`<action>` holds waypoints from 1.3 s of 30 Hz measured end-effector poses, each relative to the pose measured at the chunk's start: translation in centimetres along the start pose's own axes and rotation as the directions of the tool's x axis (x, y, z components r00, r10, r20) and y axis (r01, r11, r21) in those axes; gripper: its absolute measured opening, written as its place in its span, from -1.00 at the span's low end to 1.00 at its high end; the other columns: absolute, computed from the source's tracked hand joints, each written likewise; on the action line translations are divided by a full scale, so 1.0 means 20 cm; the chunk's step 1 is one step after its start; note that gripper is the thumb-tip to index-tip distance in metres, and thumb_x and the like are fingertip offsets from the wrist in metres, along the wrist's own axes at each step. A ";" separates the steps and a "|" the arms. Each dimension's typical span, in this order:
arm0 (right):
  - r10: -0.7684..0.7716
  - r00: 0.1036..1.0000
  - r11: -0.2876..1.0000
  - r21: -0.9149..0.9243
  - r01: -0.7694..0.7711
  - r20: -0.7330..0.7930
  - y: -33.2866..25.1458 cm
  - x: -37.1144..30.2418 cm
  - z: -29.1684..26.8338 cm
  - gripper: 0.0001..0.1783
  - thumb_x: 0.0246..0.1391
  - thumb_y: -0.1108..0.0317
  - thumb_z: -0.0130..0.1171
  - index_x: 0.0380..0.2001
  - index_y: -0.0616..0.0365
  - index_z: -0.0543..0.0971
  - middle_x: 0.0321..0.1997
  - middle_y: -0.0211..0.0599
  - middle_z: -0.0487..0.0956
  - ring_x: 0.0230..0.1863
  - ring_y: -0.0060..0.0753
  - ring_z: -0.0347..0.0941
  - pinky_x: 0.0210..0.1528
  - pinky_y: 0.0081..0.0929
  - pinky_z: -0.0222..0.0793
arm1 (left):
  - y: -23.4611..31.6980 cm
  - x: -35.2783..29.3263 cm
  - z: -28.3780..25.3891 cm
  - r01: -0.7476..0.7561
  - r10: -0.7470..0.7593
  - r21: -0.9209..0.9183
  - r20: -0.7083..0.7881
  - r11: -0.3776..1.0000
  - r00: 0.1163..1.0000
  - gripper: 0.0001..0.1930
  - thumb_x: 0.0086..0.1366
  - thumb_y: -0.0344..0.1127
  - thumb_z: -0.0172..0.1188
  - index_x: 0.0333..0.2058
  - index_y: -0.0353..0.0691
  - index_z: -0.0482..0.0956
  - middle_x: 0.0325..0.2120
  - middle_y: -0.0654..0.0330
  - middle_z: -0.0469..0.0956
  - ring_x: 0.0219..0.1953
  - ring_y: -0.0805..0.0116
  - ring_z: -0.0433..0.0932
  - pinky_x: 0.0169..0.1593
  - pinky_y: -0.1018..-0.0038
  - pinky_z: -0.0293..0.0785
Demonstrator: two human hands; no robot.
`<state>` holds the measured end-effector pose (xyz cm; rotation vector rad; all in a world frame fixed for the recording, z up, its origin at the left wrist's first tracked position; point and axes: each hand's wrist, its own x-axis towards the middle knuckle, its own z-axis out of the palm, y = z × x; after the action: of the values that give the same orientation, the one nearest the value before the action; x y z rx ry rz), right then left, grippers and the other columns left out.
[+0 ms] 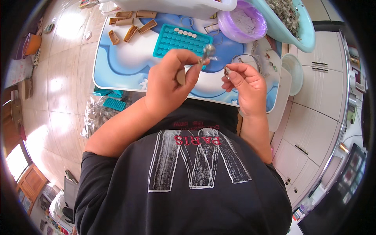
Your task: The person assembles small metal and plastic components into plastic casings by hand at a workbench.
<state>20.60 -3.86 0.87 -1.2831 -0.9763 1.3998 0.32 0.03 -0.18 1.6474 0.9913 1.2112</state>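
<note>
My left hand [170, 78] is raised over the table's front edge, thumb and forefinger pinched together. From the pinch sticks up a small shiny silvery piece [208, 50], blurred, its kind not clear. Close by on the right, my right hand [250, 90] has its fingers curled, and the thumb presses a small dark metallic piece [226, 73] against the fingertips. Behind my left hand lies a teal tray [164, 43] with rows of round wells. Several white discs [185, 33] sit in one of its far rows.
Several small brown boxes [147, 26] lie at the table's [127, 74] far left. A purple-lined bowl [225, 29] and a light-blue tub [307, 41] stand far right. Small trinkets [270, 58] lie near the right edge. A second teal tray [114, 103] is below left; white cabinets [313, 102] stand right.
</note>
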 end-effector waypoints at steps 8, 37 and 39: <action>-0.270 0.963 0.950 -0.169 0.261 -0.028 -0.07 0.06 0.10 -0.87 0.04 0.53 0.17 -0.29 0.28 0.55 -0.38 -0.29 0.58 -0.39 -0.54 0.50 -0.36 -0.63 0.40 | 0.04 0.01 -0.19 -0.405 0.309 0.118 0.468 0.907 0.828 -0.79 0.04 -0.41 0.27 -0.32 -0.26 0.51 -0.25 0.07 0.60 -0.61 0.40 0.48 -0.51 0.54 0.39; -0.698 0.705 0.483 -0.646 0.592 0.124 0.04 0.12 0.33 -0.87 -0.13 0.60 0.27 -0.47 0.24 0.52 -0.45 -0.20 0.57 -0.47 -0.34 0.52 -0.49 -0.54 0.42 | 0.02 -0.01 -0.07 0.544 -0.530 -0.313 0.137 0.778 0.837 -0.81 0.13 -0.36 0.27 -0.35 -0.33 0.49 -0.48 0.33 0.49 -0.46 0.65 0.40 -0.39 0.69 0.36; -0.661 0.743 0.520 -0.650 0.554 0.105 0.04 0.11 0.33 -0.89 -0.11 0.58 0.26 -0.48 0.25 0.51 -0.45 -0.19 0.57 -0.47 -0.34 0.51 -0.47 -0.53 0.42 | 0.02 -0.01 -0.07 0.548 -0.526 -0.280 0.155 0.788 0.836 -0.77 0.13 -0.34 0.26 -0.30 -0.33 0.48 -0.49 0.31 0.49 -0.48 0.65 0.39 -0.41 0.68 0.35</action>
<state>14.01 -1.47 0.47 -1.2916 -1.6938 0.3716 -1.11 0.05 0.34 1.0413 1.0659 0.8562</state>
